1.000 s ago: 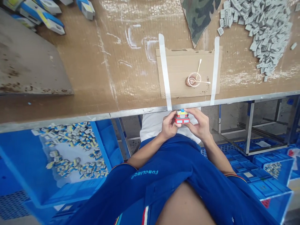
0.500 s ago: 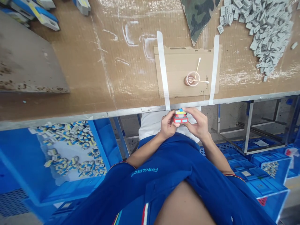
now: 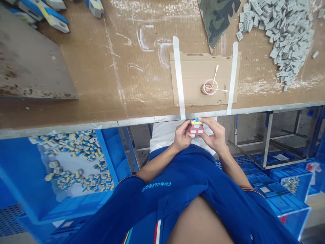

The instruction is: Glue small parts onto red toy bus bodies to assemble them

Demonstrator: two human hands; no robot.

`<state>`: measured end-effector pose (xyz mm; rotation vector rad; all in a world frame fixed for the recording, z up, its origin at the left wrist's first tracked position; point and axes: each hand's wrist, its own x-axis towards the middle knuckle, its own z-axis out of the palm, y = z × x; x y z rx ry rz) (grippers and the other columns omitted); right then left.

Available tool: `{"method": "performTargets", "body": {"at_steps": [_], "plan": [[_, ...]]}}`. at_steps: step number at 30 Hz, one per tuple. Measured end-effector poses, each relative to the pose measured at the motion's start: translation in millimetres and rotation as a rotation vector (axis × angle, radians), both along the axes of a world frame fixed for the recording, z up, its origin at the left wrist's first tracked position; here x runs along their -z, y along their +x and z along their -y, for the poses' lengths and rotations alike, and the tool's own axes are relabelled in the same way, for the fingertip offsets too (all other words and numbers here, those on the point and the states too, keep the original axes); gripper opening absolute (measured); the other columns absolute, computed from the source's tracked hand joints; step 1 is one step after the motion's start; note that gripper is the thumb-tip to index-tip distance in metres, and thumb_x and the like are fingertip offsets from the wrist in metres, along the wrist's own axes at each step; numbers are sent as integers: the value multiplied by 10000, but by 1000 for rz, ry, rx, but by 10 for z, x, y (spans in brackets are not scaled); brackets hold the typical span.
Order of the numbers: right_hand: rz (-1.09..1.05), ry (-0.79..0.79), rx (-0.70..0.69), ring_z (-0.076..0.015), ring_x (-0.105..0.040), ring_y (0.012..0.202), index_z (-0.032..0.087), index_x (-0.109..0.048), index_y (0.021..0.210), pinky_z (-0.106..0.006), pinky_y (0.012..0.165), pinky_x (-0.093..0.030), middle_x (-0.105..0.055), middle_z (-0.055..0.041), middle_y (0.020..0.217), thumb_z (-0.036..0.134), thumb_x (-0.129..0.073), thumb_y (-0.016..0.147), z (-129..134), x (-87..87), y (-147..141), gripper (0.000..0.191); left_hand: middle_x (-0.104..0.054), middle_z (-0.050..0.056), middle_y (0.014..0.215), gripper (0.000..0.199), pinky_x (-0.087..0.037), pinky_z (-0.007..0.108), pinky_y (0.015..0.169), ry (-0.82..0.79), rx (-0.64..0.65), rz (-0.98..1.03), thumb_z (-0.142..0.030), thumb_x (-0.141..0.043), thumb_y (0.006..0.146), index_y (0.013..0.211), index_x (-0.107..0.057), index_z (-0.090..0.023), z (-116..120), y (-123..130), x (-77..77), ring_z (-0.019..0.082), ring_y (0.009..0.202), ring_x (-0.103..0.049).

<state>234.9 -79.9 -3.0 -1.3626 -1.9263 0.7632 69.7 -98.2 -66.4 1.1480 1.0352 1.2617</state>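
Note:
A small toy vehicle point(image 3: 196, 130), red with pale blue windows and a grey, yellow and blue top, is held between my two hands just below the table's front edge. My left hand point(image 3: 182, 136) grips its left side, thumb underneath. On the other side, the fingers and thumb of my right hand point(image 3: 214, 134) close round it. Beyond the hands, a small clear cup point(image 3: 209, 87) with two cotton swabs point(image 3: 220, 90) stands on a cardboard sheet point(image 3: 193, 67) fixed down by white tape strips point(image 3: 179, 78).
Many small grey pieces point(image 3: 289, 44) are heaped at the table's right. A camouflage cloth point(image 3: 218, 20) lies at the back. Blue-and-grey toy parts point(image 3: 54, 18) and a stained grey box point(image 3: 33, 64) are at left. A blue bin point(image 3: 109, 152) of small parts stands below left; blue crates point(image 3: 284, 200) sit lower right.
The view has shifted slightly, moving the table items a little. Both hands keep hold of the toy vehicle in nearly the same place.

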Motion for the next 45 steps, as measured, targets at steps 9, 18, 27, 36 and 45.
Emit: {"method": "performTargets", "body": {"at_steps": [9,18,27,36,45], "plan": [[-51,31,-15,-226,-774,946,284,-658,1373,-359,838,-642,-804,-57,1109,246,-766,927,-24,-13,-13,461,-777,101,963,688,-591,327,763,-88,28,18,-784,-607,899,1138,-685,-143,14,16,-24,223,817,-743],[-18,21,-15,-254,-784,946,287,-685,1343,-398,817,-657,-812,-69,1089,328,-762,940,-31,-3,20,412,-773,98,940,640,-580,321,764,-91,71,48,-735,-625,918,1137,-680,-136,-4,2,-50,222,802,-735],[-14,28,-29,-262,-779,957,275,-687,1338,-404,823,-642,-810,-78,1093,360,-777,930,-33,9,51,426,-770,126,989,668,-581,327,796,-37,40,-48,-748,-587,932,1123,-711,-120,-22,-17,-52,239,892,-725],[-27,46,-35,-253,-775,956,272,-680,1329,-392,823,-642,-804,-79,1091,339,-764,938,-37,26,47,405,-776,137,1009,720,-588,353,824,-95,69,-35,-792,-583,905,1150,-712,-128,-9,-19,-37,260,922,-738],[-22,26,-26,-258,-767,943,282,-680,1327,-403,812,-637,-802,-70,1078,344,-754,939,-34,16,44,400,-777,129,993,711,-589,347,820,-78,56,-54,-795,-583,904,1129,-718,-134,-11,-21,-16,256,924,-742]]}}
